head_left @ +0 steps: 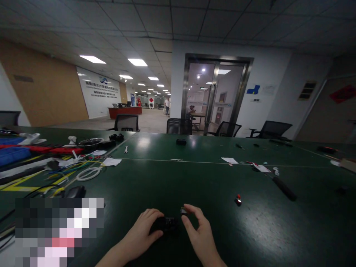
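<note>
Low in the middle of the view, my left hand [145, 230] is closed round a black device [170, 224] at the green table's near side. The device's right end sticks out past the fingers; its exact kind is too dark to make out. Just right of it, my right hand [198, 230] pinches a small dark block with a pale face [183, 211] between thumb and forefinger. The block is apart from the device. Farther right, a small red and silver piece [238, 200] lies on the table.
A black-handled screwdriver [284, 188] lies to the right, near scraps of white paper [261, 168]. Cables, including a coiled white cable [88, 174], and a blue tray [13, 156] crowd the left. A small wrench [126, 149] and a black object [181, 142] lie farther back.
</note>
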{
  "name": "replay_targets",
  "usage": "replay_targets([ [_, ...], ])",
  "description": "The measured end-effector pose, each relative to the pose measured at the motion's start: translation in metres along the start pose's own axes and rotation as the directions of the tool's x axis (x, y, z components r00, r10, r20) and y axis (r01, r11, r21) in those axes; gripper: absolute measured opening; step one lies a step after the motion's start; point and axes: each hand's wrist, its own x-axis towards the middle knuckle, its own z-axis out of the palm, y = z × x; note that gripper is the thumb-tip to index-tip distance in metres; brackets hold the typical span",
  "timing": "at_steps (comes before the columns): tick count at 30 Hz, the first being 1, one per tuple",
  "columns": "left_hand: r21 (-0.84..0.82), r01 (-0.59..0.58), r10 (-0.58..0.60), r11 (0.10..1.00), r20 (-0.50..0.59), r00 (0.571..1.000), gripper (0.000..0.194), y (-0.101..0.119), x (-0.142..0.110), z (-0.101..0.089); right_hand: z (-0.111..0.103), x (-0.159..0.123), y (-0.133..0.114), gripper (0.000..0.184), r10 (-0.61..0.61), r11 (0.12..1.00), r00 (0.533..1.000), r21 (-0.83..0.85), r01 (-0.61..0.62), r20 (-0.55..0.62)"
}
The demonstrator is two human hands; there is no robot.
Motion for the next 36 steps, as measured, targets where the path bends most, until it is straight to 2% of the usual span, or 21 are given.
replay_targets([
  [3, -0.001, -0.016, 0.016, 1.000, -0.043, 0.999, 0.037, -0.005, 0.002, 0.004, 0.000, -0.001, -0.002, 0.028, -0.059, 0.996, 0.998, -0.058, 0.060, 0.018],
  [8, -0.035, -0.028, 0.027, 0.999, -0.048, 0.998, 0.038, -0.009, 0.002, 0.003, 0.007, 0.000, -0.005, 0.025, -0.118, 0.983, 0.987, -0.127, 0.131, 0.107],
  [17, -0.013, -0.013, 0.013, 1.000, -0.036, 0.999, 0.038, -0.010, -0.001, 0.000, 0.021, -0.001, -0.009, 0.022, -0.105, 0.956, 0.942, -0.227, 0.184, 0.319],
  [24, 0.024, -0.029, 0.029, 0.999, -0.003, 1.000, 0.037, -0.005, -0.006, -0.001, 0.018, -0.006, -0.018, 0.023, -0.068, 0.951, 0.943, -0.265, 0.160, 0.325],
  [32, 0.027, -0.065, 0.066, 0.998, -0.026, 0.997, 0.034, -0.001, -0.009, 0.007, 0.011, -0.017, -0.024, 0.024, -0.087, 0.950, 0.948, -0.261, 0.172, 0.307],
  [36, 0.026, -0.085, 0.086, 0.996, -0.049, 0.995, 0.033, -0.003, -0.012, 0.009, 0.014, -0.020, -0.019, 0.036, -0.081, 0.944, 0.951, -0.283, 0.169, 0.297],
])
